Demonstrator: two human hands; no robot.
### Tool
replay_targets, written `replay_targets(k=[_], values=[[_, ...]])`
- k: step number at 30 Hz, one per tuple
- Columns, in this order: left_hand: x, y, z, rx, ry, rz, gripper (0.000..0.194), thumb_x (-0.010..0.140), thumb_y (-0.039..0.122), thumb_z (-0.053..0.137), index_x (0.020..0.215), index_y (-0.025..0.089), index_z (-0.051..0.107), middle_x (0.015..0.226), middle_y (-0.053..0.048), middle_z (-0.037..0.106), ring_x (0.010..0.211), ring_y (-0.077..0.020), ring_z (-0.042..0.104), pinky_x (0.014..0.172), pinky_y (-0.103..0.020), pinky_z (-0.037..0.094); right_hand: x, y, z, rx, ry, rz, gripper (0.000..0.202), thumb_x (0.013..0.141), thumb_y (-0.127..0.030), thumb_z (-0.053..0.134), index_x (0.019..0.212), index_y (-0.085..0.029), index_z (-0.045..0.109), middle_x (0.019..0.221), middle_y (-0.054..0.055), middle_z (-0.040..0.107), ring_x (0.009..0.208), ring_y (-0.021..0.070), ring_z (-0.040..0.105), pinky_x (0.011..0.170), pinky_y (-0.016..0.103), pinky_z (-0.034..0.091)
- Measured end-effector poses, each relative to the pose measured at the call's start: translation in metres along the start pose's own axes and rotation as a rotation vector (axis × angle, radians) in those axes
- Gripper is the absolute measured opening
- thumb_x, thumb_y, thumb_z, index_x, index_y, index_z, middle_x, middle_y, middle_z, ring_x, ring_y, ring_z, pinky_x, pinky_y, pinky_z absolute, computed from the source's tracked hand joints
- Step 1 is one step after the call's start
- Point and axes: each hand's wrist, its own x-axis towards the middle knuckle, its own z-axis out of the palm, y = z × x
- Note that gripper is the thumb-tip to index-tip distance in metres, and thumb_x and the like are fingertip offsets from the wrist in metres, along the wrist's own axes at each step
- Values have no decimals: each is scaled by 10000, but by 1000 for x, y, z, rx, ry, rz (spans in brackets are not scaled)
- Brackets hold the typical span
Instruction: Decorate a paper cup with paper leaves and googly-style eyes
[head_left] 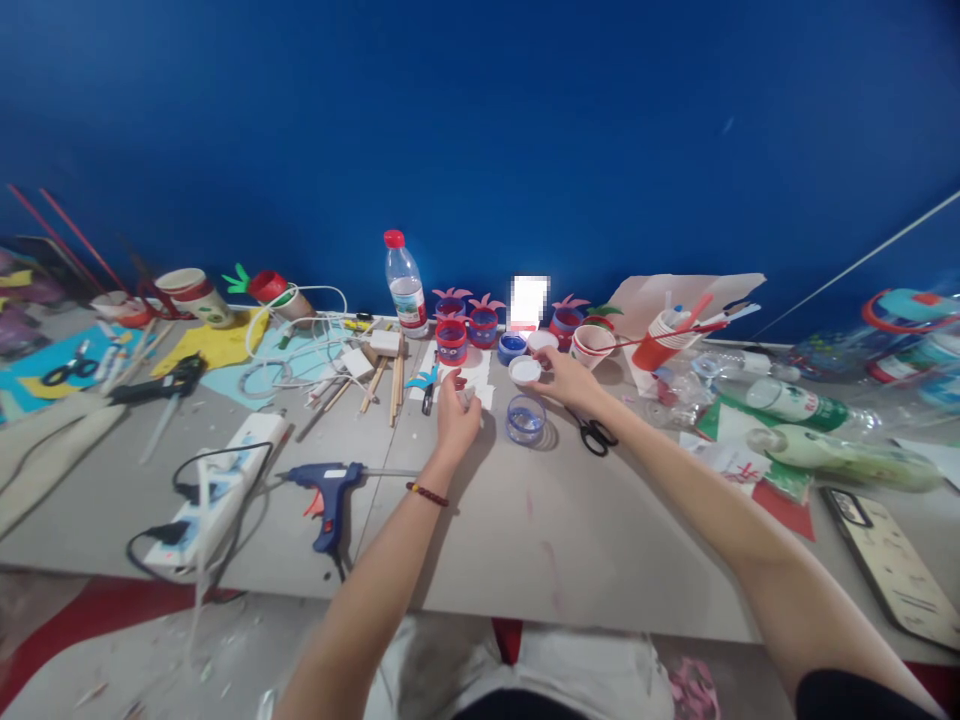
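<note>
My left hand [456,418] hovers over the middle of the table with its fingers apart and nothing visible in them. Just beyond it stand red-rimmed plastic cups [451,342] with pink leaf-shaped tops on some. A blue paper cutout [424,379] lies to its left. My right hand [568,382] pinches the edge of a small white round lid or dish [523,371]. Close behind that is a blue-rimmed container [513,348]. In front of the hands sits a clear plastic ring-like cup piece [525,420] with a blue rim. Black-handled scissors [597,436] lie beneath my right wrist.
A blue glue gun [330,492] and white power strip [225,495] lie at left, with cables around. A red-capped bottle [406,285] stands at the back. To the right are paper cups [652,345], plastic bottles [814,402] and a phone [892,565].
</note>
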Motion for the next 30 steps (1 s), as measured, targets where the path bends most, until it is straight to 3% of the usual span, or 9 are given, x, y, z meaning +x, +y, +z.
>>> replay_targets(k=[4, 8, 14, 21, 25, 30], values=[[0, 1, 0, -26, -5, -19, 544, 735, 148, 548, 1261, 216, 427, 1136, -92, 541, 1022, -205, 571, 881, -364, 468, 3, 10, -1, 171, 82, -46, 517, 705, -345, 703, 1164, -201, 514, 1145, 98, 630, 1022, 252, 608, 842, 382, 493], [-1, 2, 0, -47, 4, -27, 565, 726, 142, 556, 1269, 226, 420, 1118, -84, 544, 1018, -205, 574, 874, -358, 470, 10, 15, 3, 325, 109, -21, 601, 676, -295, 726, 1223, -157, 517, 1169, 127, 607, 996, 238, 615, 855, 376, 511], [-1, 0, 0, -46, -3, -34, 549, 733, 151, 561, 1259, 220, 422, 1115, -82, 546, 1032, -203, 567, 865, -351, 470, 17, 16, 8, 665, 77, 101, 506, 650, -304, 761, 1106, -184, 579, 1117, 101, 649, 1007, 240, 636, 926, 421, 503], [-1, 0, 1, -38, 15, -29, 563, 743, 154, 557, 1280, 216, 401, 1098, -80, 547, 1007, -196, 568, 866, -349, 464, 34, 12, 16, 1202, 318, 158, 502, 570, -290, 776, 985, -232, 499, 973, 32, 645, 898, 193, 648, 803, 330, 551], [-1, -1, 2, -52, 25, -30, 573, 734, 144, 562, 1278, 222, 400, 1079, -71, 544, 1003, -192, 564, 871, -345, 459, 44, 8, 17, 1140, 461, 93, 535, 591, -327, 751, 1030, -250, 455, 1018, 25, 616, 953, 190, 623, 847, 354, 529], [-1, -2, 3, -55, 21, -26, 560, 740, 147, 562, 1271, 234, 407, 1063, -62, 542, 967, -181, 564, 856, -334, 461, 51, 15, 6, 611, 370, 12, 566, 664, -343, 691, 1190, -210, 528, 1109, 88, 582, 1030, 245, 583, 948, 416, 467]])
